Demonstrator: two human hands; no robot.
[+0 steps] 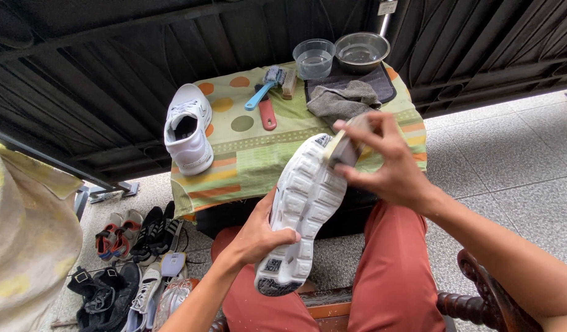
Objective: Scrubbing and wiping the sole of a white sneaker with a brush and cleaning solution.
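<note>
Seemingly mid-scrub, the left hand (259,237) is wrapped around a white sneaker (303,212) turned sole-up over the person's lap, its fingers curled tight over the shoe's near left edge with the thumb pressed on the sole. The right hand (382,163) has its fingers closed on a small pale brush (343,146), which touches the far end of the sole near the toe. Both knees in rust-red trousers (388,270) show beneath, and a carved wooden chair arm (480,301) lies at the near right.

Just beyond the shoe stands a small table under a green cloth with orange and olive dots (246,163). On its left side rests a second white sneaker (188,129), upright. Toward the middle lie a blue-handled brush (265,86) and a red-handled brush (268,114), touching each other. A grey rag (342,98) sits crumpled on a dark mat (382,83) to the right. At the far edge stand a clear plastic bowl (314,58) and a metal bowl (361,50), side by side.

On the tiled floor at the near left is a heap of dark shoes and sandals (129,264).
</note>
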